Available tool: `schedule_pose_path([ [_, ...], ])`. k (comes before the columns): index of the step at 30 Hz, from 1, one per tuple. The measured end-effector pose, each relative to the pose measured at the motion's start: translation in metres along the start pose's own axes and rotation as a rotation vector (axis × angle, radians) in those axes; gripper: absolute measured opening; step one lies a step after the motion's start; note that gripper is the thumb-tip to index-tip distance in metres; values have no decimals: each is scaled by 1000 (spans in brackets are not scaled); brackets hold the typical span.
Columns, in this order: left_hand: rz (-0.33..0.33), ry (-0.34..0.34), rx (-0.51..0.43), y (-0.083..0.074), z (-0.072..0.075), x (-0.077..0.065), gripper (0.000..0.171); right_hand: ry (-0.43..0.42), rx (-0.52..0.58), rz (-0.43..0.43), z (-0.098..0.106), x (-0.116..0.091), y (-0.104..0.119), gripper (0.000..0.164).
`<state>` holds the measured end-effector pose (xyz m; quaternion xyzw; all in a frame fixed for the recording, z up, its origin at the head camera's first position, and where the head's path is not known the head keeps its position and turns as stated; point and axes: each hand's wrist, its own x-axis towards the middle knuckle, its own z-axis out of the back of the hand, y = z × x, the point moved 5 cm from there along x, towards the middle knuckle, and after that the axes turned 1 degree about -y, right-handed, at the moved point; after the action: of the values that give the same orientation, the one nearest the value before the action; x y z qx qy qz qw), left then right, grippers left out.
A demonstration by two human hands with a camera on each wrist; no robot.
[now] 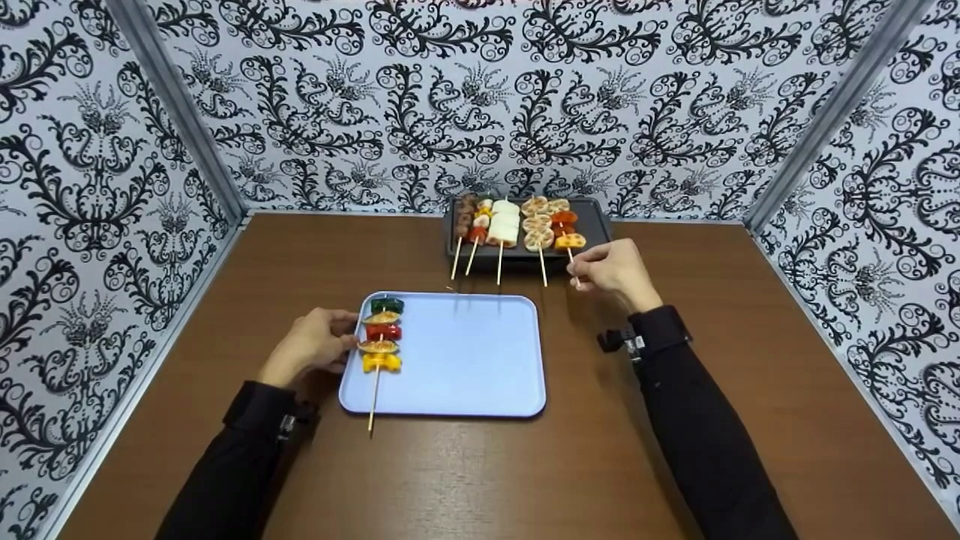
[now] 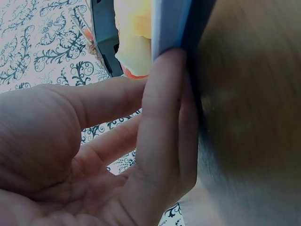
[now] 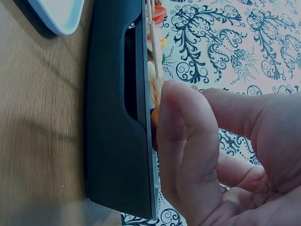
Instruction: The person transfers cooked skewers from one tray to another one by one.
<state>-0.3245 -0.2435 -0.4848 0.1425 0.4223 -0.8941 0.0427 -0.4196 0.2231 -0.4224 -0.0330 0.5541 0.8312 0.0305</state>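
Between the thumb and fingertips of the right grip (image 1: 615,271), the pepper skewer (image 1: 570,241) is pinched by the bare end of its stick; its red and yellow pieces are seen just beyond that grip, over the black grill (image 1: 595,221), and whether they touch it cannot be told. Close on the left of that grip, the disc skewer (image 1: 538,223) is found, and farther left the white skewer (image 1: 503,223), the mixed skewer (image 1: 478,233) and the meat skewer (image 1: 463,220) are laid on the grill. Just to the right of the left grip (image 1: 311,343), by whose fingers its rim is held, the blue tray (image 1: 472,352) is set on the worktop (image 1: 480,480), with a vegetable skewer (image 1: 382,363) laid along that side. The step in hand is judged to be the taking of the pepper skewer from the grill; for the next move, a firm pinch and a straight lift, clear of the disc skewer, seem called for, with the tray kept steady.
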Motion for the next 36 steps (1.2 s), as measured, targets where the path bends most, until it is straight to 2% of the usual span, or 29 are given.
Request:
schedule_pose_path([
  [18, 1, 8, -4, 0, 0, -1, 51, -50, 38, -41, 0, 2, -1, 20],
  [25, -45, -10, -13, 0, 0, -1, 49, -88, 12, -9, 4, 1, -3, 21],
  [36, -11, -6, -4, 0, -1, -1, 49, -129, 40, -2, 8, -1, 1, 24],
])
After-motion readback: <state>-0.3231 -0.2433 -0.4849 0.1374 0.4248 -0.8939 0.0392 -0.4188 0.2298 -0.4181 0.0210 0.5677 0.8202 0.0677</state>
